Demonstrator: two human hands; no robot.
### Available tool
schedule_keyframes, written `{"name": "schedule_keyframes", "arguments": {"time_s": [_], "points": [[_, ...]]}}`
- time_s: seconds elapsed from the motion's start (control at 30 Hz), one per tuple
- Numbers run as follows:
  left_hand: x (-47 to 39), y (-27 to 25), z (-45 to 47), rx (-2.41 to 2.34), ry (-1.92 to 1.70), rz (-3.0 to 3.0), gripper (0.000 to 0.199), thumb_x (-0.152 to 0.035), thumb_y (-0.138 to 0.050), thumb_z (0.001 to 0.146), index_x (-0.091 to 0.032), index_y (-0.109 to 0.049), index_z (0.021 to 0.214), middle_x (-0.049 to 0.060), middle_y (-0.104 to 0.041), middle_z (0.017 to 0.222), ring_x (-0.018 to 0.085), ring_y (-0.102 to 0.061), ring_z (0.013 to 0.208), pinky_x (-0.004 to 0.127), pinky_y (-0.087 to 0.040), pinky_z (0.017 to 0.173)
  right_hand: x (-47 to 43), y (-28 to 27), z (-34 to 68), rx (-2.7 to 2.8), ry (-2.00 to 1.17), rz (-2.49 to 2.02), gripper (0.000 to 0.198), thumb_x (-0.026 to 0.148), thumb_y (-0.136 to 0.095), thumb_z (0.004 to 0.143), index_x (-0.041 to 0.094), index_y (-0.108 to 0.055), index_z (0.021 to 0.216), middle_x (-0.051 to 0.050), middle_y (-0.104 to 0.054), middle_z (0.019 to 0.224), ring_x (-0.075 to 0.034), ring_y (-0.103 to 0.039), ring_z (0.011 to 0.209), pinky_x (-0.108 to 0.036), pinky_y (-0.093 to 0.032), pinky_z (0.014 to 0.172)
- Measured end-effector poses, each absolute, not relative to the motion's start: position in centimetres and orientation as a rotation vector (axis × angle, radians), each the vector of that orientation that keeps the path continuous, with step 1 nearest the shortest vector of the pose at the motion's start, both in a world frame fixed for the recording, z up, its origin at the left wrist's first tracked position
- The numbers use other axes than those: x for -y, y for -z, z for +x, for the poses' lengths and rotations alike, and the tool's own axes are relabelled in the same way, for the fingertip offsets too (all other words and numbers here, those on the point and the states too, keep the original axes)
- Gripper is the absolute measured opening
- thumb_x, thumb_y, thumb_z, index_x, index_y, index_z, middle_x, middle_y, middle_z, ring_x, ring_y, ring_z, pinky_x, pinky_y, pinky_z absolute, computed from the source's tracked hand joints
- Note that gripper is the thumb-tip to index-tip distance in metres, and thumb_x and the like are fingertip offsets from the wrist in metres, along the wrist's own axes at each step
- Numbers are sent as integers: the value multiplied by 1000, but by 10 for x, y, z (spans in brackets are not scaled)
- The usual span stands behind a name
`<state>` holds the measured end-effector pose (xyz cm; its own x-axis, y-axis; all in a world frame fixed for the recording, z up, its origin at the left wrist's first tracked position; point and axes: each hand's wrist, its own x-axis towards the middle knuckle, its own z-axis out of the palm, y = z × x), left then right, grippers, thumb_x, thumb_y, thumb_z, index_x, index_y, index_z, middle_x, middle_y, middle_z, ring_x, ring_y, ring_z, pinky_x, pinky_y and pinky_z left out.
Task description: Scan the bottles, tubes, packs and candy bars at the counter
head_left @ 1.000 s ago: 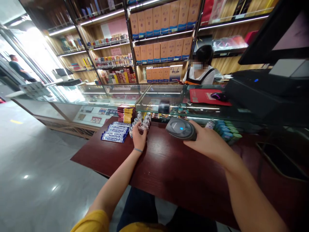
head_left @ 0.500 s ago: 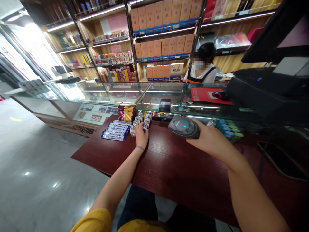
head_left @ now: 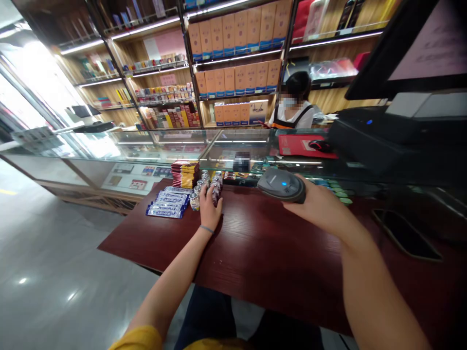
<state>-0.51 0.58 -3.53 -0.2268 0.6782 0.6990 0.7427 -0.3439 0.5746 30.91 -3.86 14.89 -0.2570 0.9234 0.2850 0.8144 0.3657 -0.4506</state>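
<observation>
My right hand (head_left: pixel 317 204) is wrapped around a dark grey barcode scanner (head_left: pixel 280 185) with a blue light, held above the dark red-brown table (head_left: pixel 251 262). My left hand (head_left: pixel 210 209) reaches to a cluster of small silver-topped jars (head_left: pixel 194 201). Its fingers are apart and touch the nearest jars, with the thumb stretched out to the side. Left of the jars lie blue-and-white packets (head_left: pixel 166 203) in an overlapping row. Behind those stands a stack of red and yellow packets (head_left: pixel 185 173). Part of the jar cluster is hidden by my fingers.
Glass display cases (head_left: pixel 175 138) run behind the table. A person (head_left: pixel 292 112) in an apron is behind them. To the right are a phone-like dark slab (head_left: pixel 406 236), a monitor (head_left: pixel 397 53) and green-lidded items (head_left: pixel 341 194) partly behind my right arm. A mouse (head_left: pixel 319 145) rests on a red mat.
The view has shifted a little. My left fingers have spread and the thumb has moved away from the jars. The scanner stays in my right hand and now hides the single jar near the green-lidded items.
</observation>
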Motion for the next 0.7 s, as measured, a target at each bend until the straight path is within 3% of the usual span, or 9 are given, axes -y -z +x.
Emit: {"name": "schedule_keyframes", "arguments": {"time_s": [0.13, 0.27, 0.47, 0.7], "points": [[-3, 30, 8, 1600, 1638, -1932, 47, -29, -65, 92, -24, -56, 138, 17, -46, 150, 33, -41, 145, 54, -31, 122, 36, -157, 335, 2016, -376, -1517, 38, 34, -68, 79, 25, -63, 116, -6, -77, 94, -28, -72, 74, -35, -50, 63], [-14, 27, 48, 1471, 1640, -2190, 47, -30, -62, 95, -22, -54, 140, 15, -55, 137, 29, -50, 134, 52, -39, 117, 36, -160, 369, 1873, -545, -1563, 39, 36, -70, 80, 26, -62, 117, 1, -73, 78, -16, -57, 45, -30, -44, 48], [-57, 35, 150, 1454, 1860, -2553, 54, -30, -64, 93, -22, -49, 144, 14, -56, 135, 27, -56, 125, 47, -49, 108, 41, -161, 416, 1676, -617, -1588, 24, 32, -69, 80, 25, -60, 102, 6, -60, 55, -15, -53, 42, -29, -42, 47], [-102, 43, 258, 1362, 1900, -2749, 56, -20, -64, 90, -21, -50, 144, 15, -54, 138, 28, -53, 129, 47, -43, 114, 49, -161, 453, 1508, -637, -1568, 17, 29, -68, 82, 24, -55, 91, 7, -55, 52, -15, -51, 42, -29, -42, 49]]}}
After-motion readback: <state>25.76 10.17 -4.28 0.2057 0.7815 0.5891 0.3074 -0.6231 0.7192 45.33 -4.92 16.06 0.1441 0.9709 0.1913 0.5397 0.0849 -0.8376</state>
